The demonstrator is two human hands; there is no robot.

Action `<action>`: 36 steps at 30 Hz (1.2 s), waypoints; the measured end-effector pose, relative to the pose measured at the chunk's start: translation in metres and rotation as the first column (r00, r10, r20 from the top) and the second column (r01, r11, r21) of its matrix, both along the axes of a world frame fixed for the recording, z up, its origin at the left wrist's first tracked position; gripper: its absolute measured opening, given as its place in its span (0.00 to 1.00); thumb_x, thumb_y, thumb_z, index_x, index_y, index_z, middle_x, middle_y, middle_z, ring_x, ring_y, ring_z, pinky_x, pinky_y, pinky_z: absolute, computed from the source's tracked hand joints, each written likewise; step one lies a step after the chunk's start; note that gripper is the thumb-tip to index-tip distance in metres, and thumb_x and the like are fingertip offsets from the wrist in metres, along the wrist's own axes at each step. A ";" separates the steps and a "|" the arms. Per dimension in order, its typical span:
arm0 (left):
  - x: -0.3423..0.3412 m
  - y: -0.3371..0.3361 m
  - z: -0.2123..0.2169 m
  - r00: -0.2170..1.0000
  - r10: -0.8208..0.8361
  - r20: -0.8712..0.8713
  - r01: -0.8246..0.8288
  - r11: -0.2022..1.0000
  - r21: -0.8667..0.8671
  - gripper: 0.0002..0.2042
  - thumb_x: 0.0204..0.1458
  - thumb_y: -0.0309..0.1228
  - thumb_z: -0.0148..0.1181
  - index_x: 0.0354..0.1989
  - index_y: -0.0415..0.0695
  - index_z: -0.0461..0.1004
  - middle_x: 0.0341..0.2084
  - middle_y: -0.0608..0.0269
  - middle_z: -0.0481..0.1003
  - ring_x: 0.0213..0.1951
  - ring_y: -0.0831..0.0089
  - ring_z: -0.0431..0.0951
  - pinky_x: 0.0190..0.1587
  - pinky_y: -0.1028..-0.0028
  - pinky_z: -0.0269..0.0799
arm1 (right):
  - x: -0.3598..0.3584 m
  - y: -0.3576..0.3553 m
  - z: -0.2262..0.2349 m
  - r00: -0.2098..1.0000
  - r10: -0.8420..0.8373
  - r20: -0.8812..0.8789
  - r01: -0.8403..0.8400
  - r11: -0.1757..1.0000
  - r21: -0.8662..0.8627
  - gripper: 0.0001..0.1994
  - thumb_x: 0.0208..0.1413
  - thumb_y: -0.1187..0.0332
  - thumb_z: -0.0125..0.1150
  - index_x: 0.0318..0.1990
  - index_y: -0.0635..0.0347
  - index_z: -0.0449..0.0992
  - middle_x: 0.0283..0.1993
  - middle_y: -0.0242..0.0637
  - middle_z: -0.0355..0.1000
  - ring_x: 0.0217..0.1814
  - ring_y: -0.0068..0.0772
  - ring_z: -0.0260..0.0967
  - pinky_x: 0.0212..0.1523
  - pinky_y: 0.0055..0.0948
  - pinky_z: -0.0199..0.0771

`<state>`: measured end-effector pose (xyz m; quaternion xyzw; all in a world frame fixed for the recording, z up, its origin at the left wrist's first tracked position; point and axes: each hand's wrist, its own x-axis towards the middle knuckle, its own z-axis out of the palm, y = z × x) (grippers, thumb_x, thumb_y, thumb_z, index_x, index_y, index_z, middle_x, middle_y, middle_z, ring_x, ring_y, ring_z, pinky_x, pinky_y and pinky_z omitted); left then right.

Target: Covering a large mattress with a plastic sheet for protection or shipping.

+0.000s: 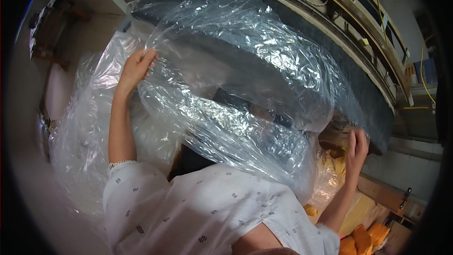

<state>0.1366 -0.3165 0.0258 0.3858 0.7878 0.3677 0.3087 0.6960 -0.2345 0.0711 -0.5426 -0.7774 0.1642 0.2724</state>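
A large dark grey padded slab [363,108] stands tilted across the upper middle, half wrapped in a big clear plastic sheet [236,89]. My left hand [137,66] pinches the edge of that sheet at the left, near the slab's upper corner. My right hand [357,146] is closed on the slab's lower right edge, where the plastic ends. Crumpled folds of the plastic hang down between my arms and hide the slab's underside. My white patterned sleeves fill the bottom of the view.
A wooden frame with rails [349,23] runs along the upper right behind the slab. Orange-yellow cushions [363,241] lie at the lower right beside a wooden ledge [387,193]. More loose plastic [80,141] piles at the left. A pale wall and dark fixture [47,28] stand far left.
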 end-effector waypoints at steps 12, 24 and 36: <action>-0.037 -0.016 -0.008 0.870 -0.353 -0.345 0.225 0.905 -0.360 0.13 0.47 0.37 0.56 0.33 0.39 0.72 0.25 0.58 0.73 0.29 0.68 0.72 0.34 0.70 0.66 | -0.269 0.123 -0.033 0.667 0.585 0.462 -0.717 0.673 0.183 0.28 0.57 0.47 0.39 0.61 0.52 0.56 0.66 0.34 0.50 0.68 0.40 0.43 0.65 0.47 0.40; -0.005 0.220 -0.006 0.763 0.016 -0.646 0.239 0.922 0.305 0.20 0.40 0.46 0.63 0.34 0.41 0.73 0.38 0.59 0.71 0.42 0.59 0.70 0.44 0.63 0.64 | -0.278 0.119 -0.022 0.679 0.599 0.423 -0.695 0.710 0.110 0.26 0.57 0.51 0.43 0.61 0.52 0.56 0.65 0.34 0.51 0.67 0.41 0.45 0.65 0.46 0.42; -0.002 0.145 0.011 0.971 -0.076 0.225 -0.118 0.670 0.733 0.05 0.49 0.29 0.58 0.32 0.42 0.71 0.19 0.75 0.66 0.23 0.88 0.63 0.25 0.85 0.57 | -0.165 0.113 -0.023 0.966 0.226 0.124 -0.243 0.960 0.139 0.26 0.52 0.65 0.55 0.59 0.61 0.58 0.62 0.46 0.53 0.64 0.44 0.50 0.62 0.34 0.50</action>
